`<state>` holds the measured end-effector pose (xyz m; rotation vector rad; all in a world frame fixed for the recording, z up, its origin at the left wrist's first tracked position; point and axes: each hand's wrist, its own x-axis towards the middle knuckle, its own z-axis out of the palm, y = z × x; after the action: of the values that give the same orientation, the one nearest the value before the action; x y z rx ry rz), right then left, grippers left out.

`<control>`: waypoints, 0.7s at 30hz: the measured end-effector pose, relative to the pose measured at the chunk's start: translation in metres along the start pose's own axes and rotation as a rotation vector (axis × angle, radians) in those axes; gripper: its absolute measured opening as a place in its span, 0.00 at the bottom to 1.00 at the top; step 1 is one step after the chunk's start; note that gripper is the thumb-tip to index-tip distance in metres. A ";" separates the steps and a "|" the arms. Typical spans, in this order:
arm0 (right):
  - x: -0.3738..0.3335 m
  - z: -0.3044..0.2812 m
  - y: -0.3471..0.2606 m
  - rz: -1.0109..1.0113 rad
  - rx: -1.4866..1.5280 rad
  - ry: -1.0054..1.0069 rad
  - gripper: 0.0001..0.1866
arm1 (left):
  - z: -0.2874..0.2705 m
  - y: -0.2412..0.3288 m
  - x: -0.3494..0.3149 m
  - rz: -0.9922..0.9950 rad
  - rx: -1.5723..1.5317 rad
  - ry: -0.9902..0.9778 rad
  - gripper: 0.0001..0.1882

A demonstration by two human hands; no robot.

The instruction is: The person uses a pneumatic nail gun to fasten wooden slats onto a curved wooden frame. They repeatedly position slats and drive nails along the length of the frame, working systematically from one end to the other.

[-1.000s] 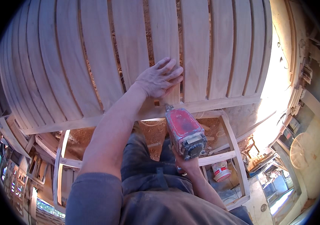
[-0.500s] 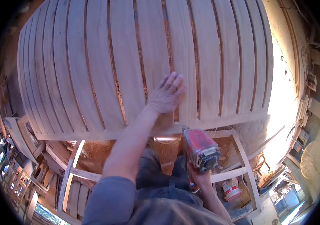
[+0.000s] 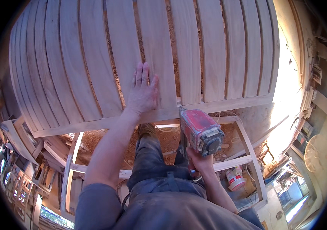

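Observation:
A wide slatted wooden panel (image 3: 186, 50) of pale boards lies in front of me, its slats running away from me with narrow gaps between them. My left hand (image 3: 143, 92) lies flat on the slats left of the middle, fingers stretched forward, holding nothing. My right hand (image 3: 201, 161) grips the handle of a red and black nail gun (image 3: 200, 124), its worn body dusty. The gun's nose is at the panel's near rail (image 3: 167, 114); whether it presses on the wood I cannot tell.
A pale wooden frame (image 3: 247, 153) stands below the panel's near edge, around my legs. Inside it on the right sits a white and red bucket (image 3: 235, 179). A thin hose (image 3: 228, 113) loops behind the gun. Wooden frame pieces (image 3: 20, 140) stand at the left.
My left hand has slid left across the slats and now lies flatter. The nail gun in my right hand has moved slightly forward and left. My view has shifted a little.

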<state>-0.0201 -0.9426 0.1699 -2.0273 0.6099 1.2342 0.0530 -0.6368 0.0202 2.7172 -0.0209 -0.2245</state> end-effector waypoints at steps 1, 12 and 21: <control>-0.002 -0.002 -0.008 0.054 0.025 -0.021 0.27 | 0.005 0.012 -0.002 -0.039 -0.034 0.037 0.30; 0.002 0.018 -0.004 -0.171 -0.112 0.081 0.20 | -0.009 0.065 0.005 -0.462 -0.595 0.241 0.37; 0.011 0.019 0.005 -0.509 -0.370 0.212 0.21 | -0.037 0.064 0.008 -0.693 -1.242 0.165 0.40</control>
<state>-0.0297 -0.9320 0.1521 -2.4362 -0.0642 0.8750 0.0680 -0.6809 0.0782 1.4048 0.8185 -0.1271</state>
